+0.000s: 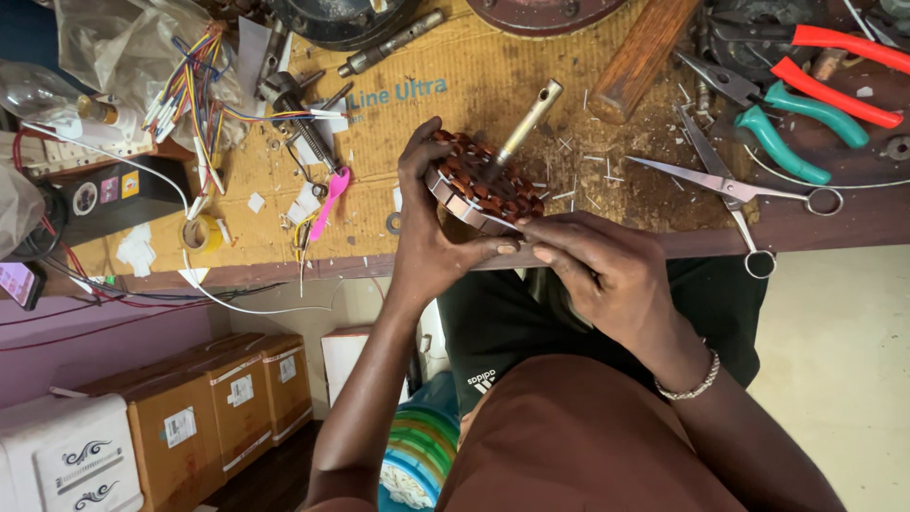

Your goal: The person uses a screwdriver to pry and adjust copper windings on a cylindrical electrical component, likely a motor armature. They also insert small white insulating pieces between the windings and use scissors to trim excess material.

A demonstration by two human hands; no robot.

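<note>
Nearest, right hand [607, 275] pinching the lower rim of the wound stator [479, 185], fingertips pressed at its edge. Left hand [431, 223] clasped round the far side, bracing it tilted over the worktop [445, 85] edge. Steel shaft [526, 123] through its middle, long axis slanting up-right, away from the body. Beyond, scissors [730, 185] lying flat.

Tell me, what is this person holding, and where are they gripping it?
A round copper-wound motor stator on a metal shaft. The left hand grips its rim at the side; the right hand's fingertips pinch its near edge.
</note>
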